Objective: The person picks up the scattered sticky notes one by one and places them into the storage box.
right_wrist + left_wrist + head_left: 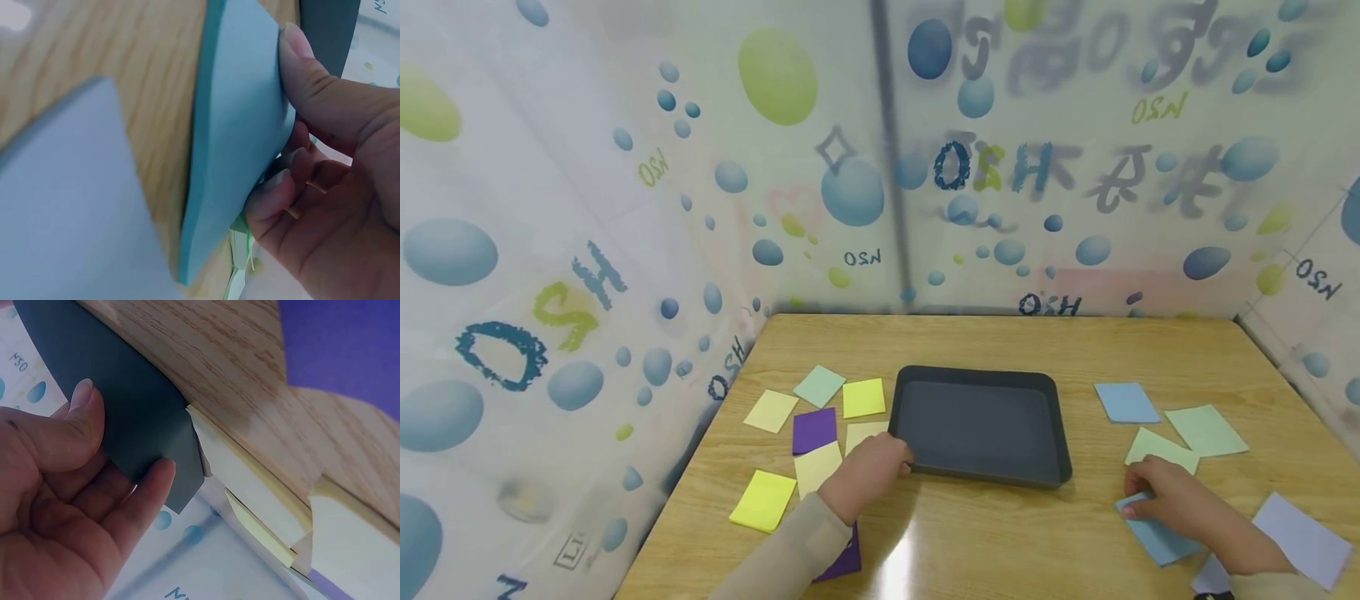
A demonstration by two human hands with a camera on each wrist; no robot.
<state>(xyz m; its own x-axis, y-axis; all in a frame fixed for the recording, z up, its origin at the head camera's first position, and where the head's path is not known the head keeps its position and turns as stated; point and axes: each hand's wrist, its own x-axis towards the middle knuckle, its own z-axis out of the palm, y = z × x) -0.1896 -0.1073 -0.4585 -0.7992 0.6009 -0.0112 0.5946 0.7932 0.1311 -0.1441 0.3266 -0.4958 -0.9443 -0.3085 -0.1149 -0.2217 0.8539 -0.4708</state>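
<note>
A dark grey rectangular tray (1054, 429) lies in the middle of the wooden table. My left hand (874, 473) grips its near left corner; in the left wrist view the thumb lies on the outside of the tray wall (140, 403), with other fingers curled beneath. At the right, my right hand (1183, 497) pinches the far edge of a blue sticky note pad (1165, 537) between thumb and fingers. The pad (240, 119) looks thick and slightly bent in the right wrist view, its near side low over the table.
Left of the tray lie several yellow, cream, green and purple pads, among them a bright yellow pad (763, 501) and a purple pad (815, 431). On the right are a light blue pad (1127, 403), a green pad (1207, 430) and a lavender pad (1303, 537). Patterned curtains surround the table.
</note>
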